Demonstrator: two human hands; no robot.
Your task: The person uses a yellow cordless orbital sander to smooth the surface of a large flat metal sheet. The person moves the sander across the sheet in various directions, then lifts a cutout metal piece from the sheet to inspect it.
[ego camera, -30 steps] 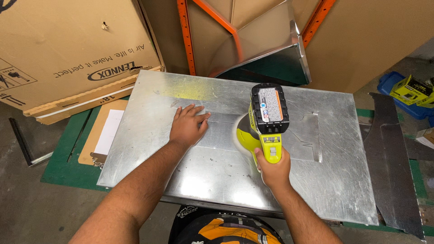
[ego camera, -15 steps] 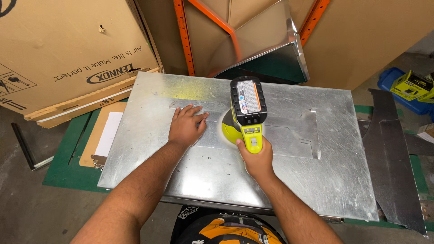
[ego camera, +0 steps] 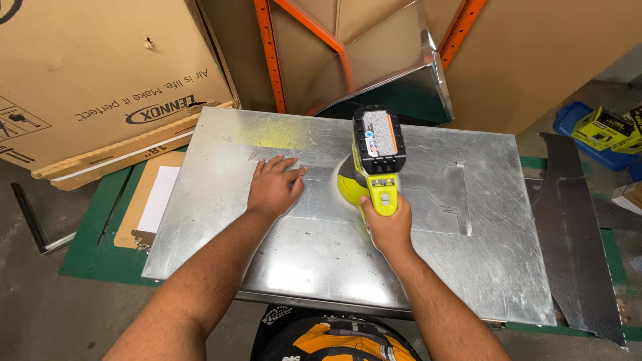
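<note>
Leaning at the upper left of the frame, a big cardboard box, with a clipboard-like brown board lying below it on the green table top. Covering most of that table, across the middle of the frame, a galvanized sheet-metal panel — dull grey, glaring near its lower edge. Pressing flat on the panel left of centre, the left hand, fingers spread, palm down, gripping nothing. Sitting just right of it, at the centre of the frame, a yellow-green cordless sander with a black battery pack on top, its round base resting on the panel. Wrapping around the sander's rear handle, the right hand — fingers closed tight on it. Standing behind at the upper centre, a folded sheet-metal duct piece between orange rack posts. Lying along the right edge, a dark metal offcut; beyond it, at the upper right, yellow-green tool boxes.
</note>
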